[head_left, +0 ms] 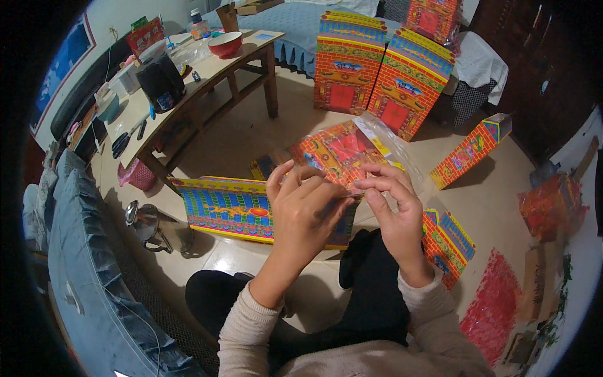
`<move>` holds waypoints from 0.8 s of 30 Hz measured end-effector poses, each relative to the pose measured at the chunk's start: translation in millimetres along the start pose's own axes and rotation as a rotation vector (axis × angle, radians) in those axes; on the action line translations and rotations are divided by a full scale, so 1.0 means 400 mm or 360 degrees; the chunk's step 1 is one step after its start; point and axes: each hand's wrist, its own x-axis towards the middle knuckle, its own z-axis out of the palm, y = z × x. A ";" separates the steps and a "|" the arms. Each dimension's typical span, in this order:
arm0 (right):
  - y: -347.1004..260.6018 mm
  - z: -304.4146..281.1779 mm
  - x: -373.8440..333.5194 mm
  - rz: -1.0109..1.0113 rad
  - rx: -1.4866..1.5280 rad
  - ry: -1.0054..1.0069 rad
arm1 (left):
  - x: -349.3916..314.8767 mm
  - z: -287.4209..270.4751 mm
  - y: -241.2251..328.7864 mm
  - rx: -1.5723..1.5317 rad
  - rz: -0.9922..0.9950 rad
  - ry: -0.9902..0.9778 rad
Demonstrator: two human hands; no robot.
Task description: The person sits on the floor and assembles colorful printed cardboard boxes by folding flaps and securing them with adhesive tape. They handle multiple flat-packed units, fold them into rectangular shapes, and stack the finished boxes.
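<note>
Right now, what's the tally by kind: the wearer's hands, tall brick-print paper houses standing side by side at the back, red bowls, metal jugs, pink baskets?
Hands (left hand, right hand): 2
Tall brick-print paper houses: 2
Red bowl: 1
Metal jug: 1
Pink basket: 1
Total: 7

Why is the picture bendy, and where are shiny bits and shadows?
Head view: the fisheye lens bends the table and leaves black corners; head view: glare whitens part of the floor; head view: the metal jug casts a shadow to its right.
</note>
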 end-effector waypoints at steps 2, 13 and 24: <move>-0.007 -0.001 0.011 -0.0121 -0.0215 0.0031 | 0.001 0.000 -0.001 -0.0005 0.0006 0.0004; -0.005 -0.004 -0.010 -0.0340 -0.0410 0.0347 | 0.000 -0.003 0.001 -0.0005 -0.0028 -0.0014; -0.007 0.001 -0.011 -0.0762 -0.0886 0.0196 | 0.001 -0.006 0.004 -0.0053 -0.0011 -0.0038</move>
